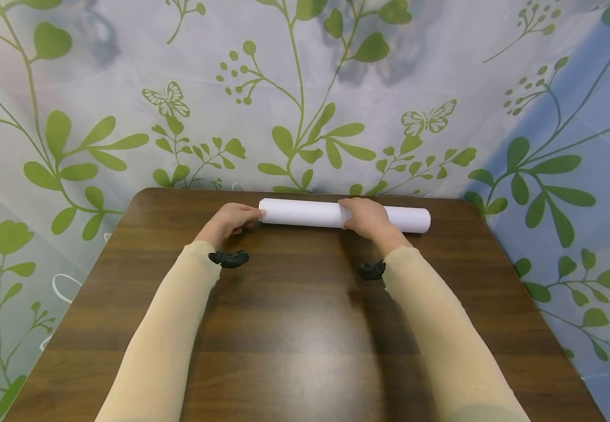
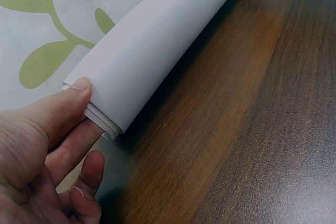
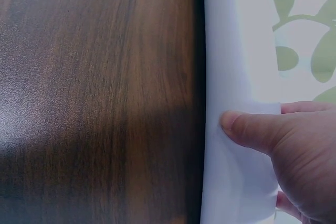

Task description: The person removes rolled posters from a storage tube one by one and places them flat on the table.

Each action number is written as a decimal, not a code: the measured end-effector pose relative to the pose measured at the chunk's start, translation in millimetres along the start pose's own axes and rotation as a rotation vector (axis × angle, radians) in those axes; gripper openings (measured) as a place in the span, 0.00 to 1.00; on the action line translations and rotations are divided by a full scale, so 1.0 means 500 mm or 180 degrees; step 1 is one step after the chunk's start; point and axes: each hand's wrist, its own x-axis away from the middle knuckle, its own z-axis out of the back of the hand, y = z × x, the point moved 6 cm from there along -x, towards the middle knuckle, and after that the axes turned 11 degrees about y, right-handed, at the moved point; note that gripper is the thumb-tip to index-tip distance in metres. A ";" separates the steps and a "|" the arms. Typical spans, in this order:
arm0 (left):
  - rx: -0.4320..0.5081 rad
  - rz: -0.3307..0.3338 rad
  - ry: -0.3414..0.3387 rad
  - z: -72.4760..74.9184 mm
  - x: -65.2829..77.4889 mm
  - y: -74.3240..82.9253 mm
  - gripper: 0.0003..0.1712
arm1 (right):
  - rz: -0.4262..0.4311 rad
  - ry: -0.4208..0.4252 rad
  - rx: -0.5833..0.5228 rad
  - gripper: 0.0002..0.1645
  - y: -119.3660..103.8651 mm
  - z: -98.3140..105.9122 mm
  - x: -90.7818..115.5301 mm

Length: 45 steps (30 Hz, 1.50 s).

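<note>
A roll of white paper [image 1: 305, 213] lies crosswise near the far edge of the table. At its left end, my left hand [image 1: 235, 217] pinches the rim; in the left wrist view the thumb of the left hand [image 2: 37, 145] presses the outside while a finger goes inside the layered end. My right hand [image 1: 366, 218] grips the roll right of its middle. In the right wrist view, the right thumb lies across the near side of the paper roll [image 3: 236, 51], with fingers of the right hand [image 3: 299, 150] reaching round the far side.
The brown wooden table [image 1: 294, 316] has rounded far corners. Directly behind it hangs a pale curtain [image 1: 204, 76] with green leaves and butterflies. Dark wrist straps [image 1: 229, 258] show at the cream sleeves [image 1: 162, 334].
</note>
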 end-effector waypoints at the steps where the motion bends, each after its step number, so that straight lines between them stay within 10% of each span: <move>1: 0.0006 -0.0009 0.0000 0.000 0.000 0.000 0.30 | -0.0003 0.0005 -0.0001 0.41 0.000 0.000 -0.001; 18: 0.0329 -0.0260 -0.0065 -0.005 0.002 0.002 0.25 | -0.0047 0.0026 -0.0001 0.41 -0.001 0.001 0.003; 45: 0.0280 -0.0079 0.0139 0.004 -0.001 0.005 0.26 | -0.0038 0.0018 -0.0029 0.41 -0.003 0.002 0.002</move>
